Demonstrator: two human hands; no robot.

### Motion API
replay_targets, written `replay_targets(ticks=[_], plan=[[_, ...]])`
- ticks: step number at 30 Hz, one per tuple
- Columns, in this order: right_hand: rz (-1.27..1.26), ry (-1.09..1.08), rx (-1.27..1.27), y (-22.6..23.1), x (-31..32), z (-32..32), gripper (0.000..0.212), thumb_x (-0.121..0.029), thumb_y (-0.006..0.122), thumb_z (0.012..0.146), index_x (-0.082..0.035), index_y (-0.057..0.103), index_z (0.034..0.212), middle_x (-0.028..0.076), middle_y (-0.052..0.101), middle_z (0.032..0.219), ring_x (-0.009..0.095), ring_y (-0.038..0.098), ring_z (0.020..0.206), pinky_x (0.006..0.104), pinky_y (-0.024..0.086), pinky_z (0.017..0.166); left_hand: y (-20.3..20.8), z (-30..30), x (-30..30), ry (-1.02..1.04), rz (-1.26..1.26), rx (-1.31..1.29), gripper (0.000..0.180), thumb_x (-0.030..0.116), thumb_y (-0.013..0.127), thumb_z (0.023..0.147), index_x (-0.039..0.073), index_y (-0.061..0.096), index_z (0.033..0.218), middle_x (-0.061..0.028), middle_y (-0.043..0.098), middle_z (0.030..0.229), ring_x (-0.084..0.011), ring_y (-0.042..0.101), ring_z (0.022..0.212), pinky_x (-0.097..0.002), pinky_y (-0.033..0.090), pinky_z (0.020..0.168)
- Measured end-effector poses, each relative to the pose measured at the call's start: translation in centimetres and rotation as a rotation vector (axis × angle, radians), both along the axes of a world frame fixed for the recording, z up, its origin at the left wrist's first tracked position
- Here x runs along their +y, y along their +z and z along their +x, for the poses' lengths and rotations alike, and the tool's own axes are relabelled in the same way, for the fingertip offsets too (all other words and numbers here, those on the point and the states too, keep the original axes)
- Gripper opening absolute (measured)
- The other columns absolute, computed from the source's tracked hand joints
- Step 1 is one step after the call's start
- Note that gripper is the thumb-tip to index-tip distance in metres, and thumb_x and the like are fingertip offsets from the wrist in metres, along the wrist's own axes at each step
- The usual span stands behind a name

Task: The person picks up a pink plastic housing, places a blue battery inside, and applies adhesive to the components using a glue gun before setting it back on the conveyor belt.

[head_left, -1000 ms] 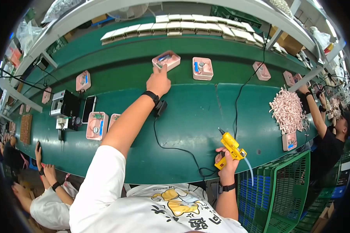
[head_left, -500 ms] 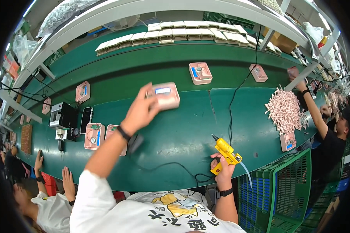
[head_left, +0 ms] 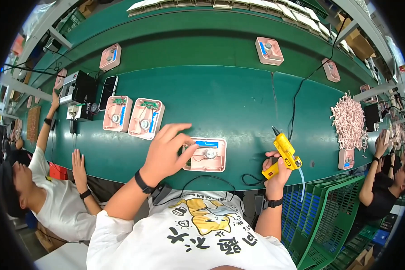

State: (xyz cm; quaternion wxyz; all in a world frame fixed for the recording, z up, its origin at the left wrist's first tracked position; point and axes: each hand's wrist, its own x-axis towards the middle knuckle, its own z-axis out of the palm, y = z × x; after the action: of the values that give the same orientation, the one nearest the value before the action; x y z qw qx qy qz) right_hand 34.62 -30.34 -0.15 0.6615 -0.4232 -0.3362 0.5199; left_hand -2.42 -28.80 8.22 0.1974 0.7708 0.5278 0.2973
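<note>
The pink box point(head_left: 202, 163) has come nearer, its left edge beneath the loosely spread left hand point(head_left: 164, 154)

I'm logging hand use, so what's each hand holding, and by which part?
Right hand: the yellow glue gun, by its handle. Left hand: at the pink case; whether it grips, I can't tell.

We are reaching our left forearm point(head_left: 123, 198) over the near edge of the workbench point(head_left: 243, 117), holding our left hand point(head_left: 165, 150) back upward with its fingers parted and lightly bent. We are bending our right arm close to our side, curling our right hand point(head_left: 279, 173) tightly just above that same edge.
</note>
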Motion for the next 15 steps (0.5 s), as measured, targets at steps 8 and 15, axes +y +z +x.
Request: replay_targets(ticks=[8, 15], plan=[[-0.065, 0.064, 0.049, 1.9, -1.2, -1.2, 0.026, -0.029, 0.066, 0.107, -0.004, 0.061, 0.112, 0.018, 0.073, 0.108, 0.017, 0.059, 0.067, 0.0334, 0.050, 0.061, -1.2, 1.3, 0.6, -0.002, -0.022, 0.177, 0.018, 0.020, 0.087, 0.092, 0.005, 0.079, 0.087, -0.0116, 0.078, 0.121, -0.0305, 0.071, 0.109, -0.0456, 0.058, 0.090], [-0.235, 0.362, -0.096, 7.6, -2.0, -4.2, 0.029, -0.023, 0.070, 0.106, -0.001, 0.067, 0.124, 0.014, 0.075, 0.107, 0.017, 0.066, 0.076, 0.0340, 0.056, 0.067, -2.2, 1.1, 0.3, -0.036, -0.064, -0.273, 0.017, 0.009, 0.080, 0.101, 0.001, 0.067, 0.096, -0.0135, 0.078, 0.121, -0.0249, 0.075, 0.096, -0.0379, 0.060, 0.081]])
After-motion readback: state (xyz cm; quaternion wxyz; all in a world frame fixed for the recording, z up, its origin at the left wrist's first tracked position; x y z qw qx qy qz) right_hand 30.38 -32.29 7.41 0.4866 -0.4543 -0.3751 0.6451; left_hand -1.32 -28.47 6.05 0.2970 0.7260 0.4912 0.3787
